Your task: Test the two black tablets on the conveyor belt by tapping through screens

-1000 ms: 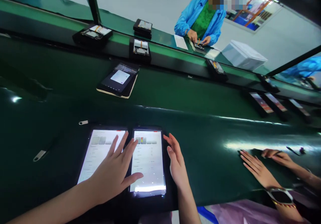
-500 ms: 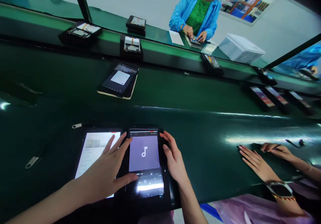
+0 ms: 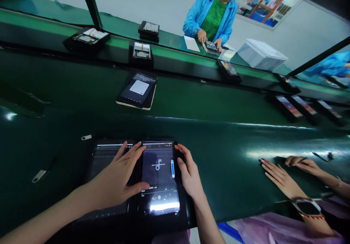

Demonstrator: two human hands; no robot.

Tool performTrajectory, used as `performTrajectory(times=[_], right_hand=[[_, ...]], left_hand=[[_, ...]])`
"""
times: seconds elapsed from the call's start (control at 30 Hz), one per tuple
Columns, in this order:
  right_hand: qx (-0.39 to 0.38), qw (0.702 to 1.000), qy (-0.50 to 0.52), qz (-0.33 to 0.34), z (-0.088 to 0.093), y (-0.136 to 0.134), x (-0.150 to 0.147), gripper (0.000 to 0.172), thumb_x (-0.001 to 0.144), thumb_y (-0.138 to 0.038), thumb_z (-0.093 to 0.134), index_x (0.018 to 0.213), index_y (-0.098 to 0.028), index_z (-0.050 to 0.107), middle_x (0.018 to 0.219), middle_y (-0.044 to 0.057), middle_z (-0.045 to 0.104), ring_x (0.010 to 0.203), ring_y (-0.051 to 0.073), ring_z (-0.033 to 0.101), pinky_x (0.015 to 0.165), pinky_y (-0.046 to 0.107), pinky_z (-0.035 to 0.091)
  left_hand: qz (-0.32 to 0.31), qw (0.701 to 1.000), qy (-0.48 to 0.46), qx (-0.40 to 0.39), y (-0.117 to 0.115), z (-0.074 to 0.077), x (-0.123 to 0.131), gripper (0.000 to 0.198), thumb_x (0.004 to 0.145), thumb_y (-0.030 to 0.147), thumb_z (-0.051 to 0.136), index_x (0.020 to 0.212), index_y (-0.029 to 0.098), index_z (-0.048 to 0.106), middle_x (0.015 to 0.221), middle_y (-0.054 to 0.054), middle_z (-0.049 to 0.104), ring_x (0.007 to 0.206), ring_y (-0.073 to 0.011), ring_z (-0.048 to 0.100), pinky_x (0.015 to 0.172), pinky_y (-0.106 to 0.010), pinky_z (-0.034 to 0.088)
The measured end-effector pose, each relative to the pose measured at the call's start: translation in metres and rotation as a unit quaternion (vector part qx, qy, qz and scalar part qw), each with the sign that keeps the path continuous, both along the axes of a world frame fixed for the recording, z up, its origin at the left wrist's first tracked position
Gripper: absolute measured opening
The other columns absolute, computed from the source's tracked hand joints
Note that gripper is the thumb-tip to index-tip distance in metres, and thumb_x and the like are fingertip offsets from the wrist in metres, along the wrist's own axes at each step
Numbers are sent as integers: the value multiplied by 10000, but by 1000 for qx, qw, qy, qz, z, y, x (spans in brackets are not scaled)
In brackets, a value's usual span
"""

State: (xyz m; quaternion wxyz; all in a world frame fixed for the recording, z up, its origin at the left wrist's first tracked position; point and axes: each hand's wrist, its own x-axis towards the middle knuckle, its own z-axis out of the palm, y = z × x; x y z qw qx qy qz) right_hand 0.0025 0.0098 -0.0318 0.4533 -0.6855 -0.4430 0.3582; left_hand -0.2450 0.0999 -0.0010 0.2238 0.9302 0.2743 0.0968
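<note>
Two dark tablets lie side by side at the table's near edge. The right tablet (image 3: 158, 178) shows a music note and a blue volume bar; the left tablet (image 3: 98, 167) has a dark screen with a thin bar along its top. My left hand (image 3: 115, 182) reaches across the left tablet, fingers spread, with its fingertips near the right tablet's left edge and its thumb over the lower screen. At the right tablet's right edge, my right hand (image 3: 191, 176) grips the side with curled fingers and thumb. Its lower fingers are partly hidden.
Two small metal USB sticks, one upper (image 3: 86, 137) and one lower (image 3: 39, 176), lie at left. Another tablet (image 3: 138, 89) rests on a pale-edged pad ahead. Opened devices (image 3: 141, 51) line the raised ledge. A co-worker's hands (image 3: 284, 178) rest at right; a person in blue (image 3: 210, 18) works opposite.
The left tablet's screen has gone from a white list to dark. On the right tablet, the purple picture has dimmed and a blue volume bar has appeared. My hands have barely moved.
</note>
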Motion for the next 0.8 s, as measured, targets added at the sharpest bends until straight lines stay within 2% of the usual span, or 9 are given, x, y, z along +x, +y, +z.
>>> performTrajectory(times=[0.13,0.23,0.33,0.47,0.6,0.8], right_hand=[[-2,1000,25,-7,-4,-2,-2,441,983,-433,466,1384,-252,482,1397,67,582,1338,234,493,1151,444,349],[-3,998,53,-22,-8,-7,-7,451,1014,-455,415,1426,-272,430,1444,57,548,1373,215,462,1145,426,366],[1,996,73,-41,-10,-12,-13,459,1016,-478,415,1423,-268,435,1492,65,501,1404,220,426,1156,428,356],[2,995,85,-54,-10,-19,-17,471,1006,-496,441,1418,-267,449,1477,76,514,1404,235,427,1153,442,360],[-4,994,89,-56,-8,-25,-15,484,997,-509,460,1423,-279,445,1468,70,524,1399,246,431,1139,454,374],[-12,994,87,-60,-4,-36,-13,479,999,-517,458,1429,-307,435,1490,57,501,1413,252,414,1150,478,367]], left_hand=[[6,998,26,59,13,-3,-5,723,979,646,381,1495,155,255,1403,-123,564,1435,-266,369,1205,-523,266],[88,986,53,134,29,-8,-8,596,1010,559,325,1366,102,467,1305,-150,623,1357,-338,459,1117,-562,383],[144,971,80,176,37,-12,-4,484,996,403,361,1217,49,607,1189,-202,651,1149,-370,596,985,-570,477],[154,953,124,228,31,-11,10,413,955,339,429,1111,58,688,1068,-203,675,1012,-353,640,1021,-614,435],[160,939,164,258,27,-5,24,376,928,318,453,999,77,732,846,-160,658,819,-321,643,1061,-690,363],[181,927,184,272,32,-3,32,365,933,272,421,819,135,739,756,-115,616,752,-288,617,1051,-744,338]])
